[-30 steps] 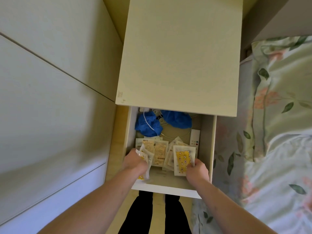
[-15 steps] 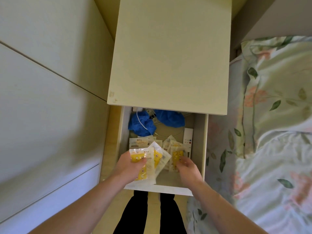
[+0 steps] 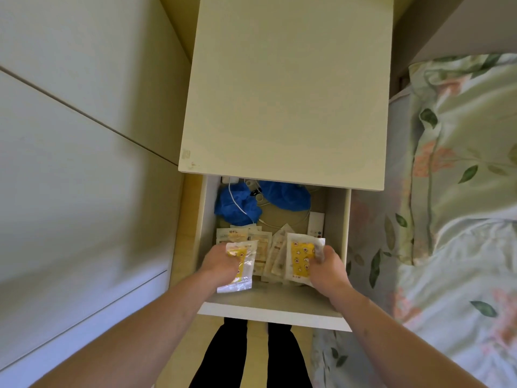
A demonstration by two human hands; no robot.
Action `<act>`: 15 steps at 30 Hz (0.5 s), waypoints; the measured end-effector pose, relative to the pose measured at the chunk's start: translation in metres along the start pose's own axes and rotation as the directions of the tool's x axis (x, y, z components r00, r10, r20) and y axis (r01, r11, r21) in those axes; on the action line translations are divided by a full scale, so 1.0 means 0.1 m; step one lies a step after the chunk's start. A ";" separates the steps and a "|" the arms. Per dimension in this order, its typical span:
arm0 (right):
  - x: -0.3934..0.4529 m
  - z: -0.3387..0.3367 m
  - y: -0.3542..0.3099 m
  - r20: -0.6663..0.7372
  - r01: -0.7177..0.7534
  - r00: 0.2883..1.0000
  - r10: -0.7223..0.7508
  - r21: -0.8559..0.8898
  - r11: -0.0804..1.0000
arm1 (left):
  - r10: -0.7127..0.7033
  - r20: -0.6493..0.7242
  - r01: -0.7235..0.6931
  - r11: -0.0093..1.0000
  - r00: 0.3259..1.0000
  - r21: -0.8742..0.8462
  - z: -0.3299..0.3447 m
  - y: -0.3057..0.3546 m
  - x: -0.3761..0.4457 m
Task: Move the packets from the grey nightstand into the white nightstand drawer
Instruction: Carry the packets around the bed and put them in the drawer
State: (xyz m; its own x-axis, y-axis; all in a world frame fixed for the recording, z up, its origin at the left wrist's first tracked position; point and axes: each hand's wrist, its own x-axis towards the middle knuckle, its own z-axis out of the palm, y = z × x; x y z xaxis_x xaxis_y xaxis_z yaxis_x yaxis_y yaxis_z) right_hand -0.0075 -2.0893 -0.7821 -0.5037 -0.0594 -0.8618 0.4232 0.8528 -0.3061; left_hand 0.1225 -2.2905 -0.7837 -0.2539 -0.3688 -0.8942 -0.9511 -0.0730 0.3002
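Left hand (image 3: 221,266) grips a clear yellow-printed plastic packet (image 3: 240,266) over the open white nightstand drawer (image 3: 275,312). Right hand (image 3: 327,268) fingers clench another yellow packet (image 3: 301,259) (beige sachets (image 3: 263,245) beneath)

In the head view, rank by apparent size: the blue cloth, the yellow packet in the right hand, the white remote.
1. blue cloth, bunched at the drawer's back, partly hidden under the nightstand top.
2. yellow packet, held by the right hand.
3. white remote, partly covered by that packet, so only what shows counts.

We see two clear packets with yellow contents, one packet (image 3: 241,264) at left, one packet (image 3: 301,257) at right, above pale packets (image 3: 261,247) lying inside the open white drawer (image 3: 272,309).
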 end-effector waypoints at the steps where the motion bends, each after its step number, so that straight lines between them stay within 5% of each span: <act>1: 0.04 0.02 0.00 0.005 -0.007 1.000 0.007 -0.054 0.999 | -0.002 -0.006 0.002 1.000 1.000 0.027 -0.01 0.01 0.05; 6: 0.23 0.20 -0.02 0.025 -0.051 0.998 0.057 -0.190 0.980 | -0.025 -0.072 0.034 0.991 0.997 0.127 0.05 0.03 0.30; 15: 0.09 0.26 0.09 0.034 -0.111 0.992 0.124 -0.257 0.960 | -0.049 -0.107 0.056 0.996 0.993 0.066 0.09 -0.06 0.29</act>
State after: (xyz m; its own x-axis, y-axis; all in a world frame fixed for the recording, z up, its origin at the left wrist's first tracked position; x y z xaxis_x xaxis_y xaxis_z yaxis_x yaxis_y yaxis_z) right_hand 0.0114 -2.0963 -0.8033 -0.4215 0.0292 -0.9063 0.2691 0.9585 -0.0943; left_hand 0.1188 -2.2926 -0.8145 -0.1866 -0.4614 -0.8674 -0.9734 -0.0327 0.2268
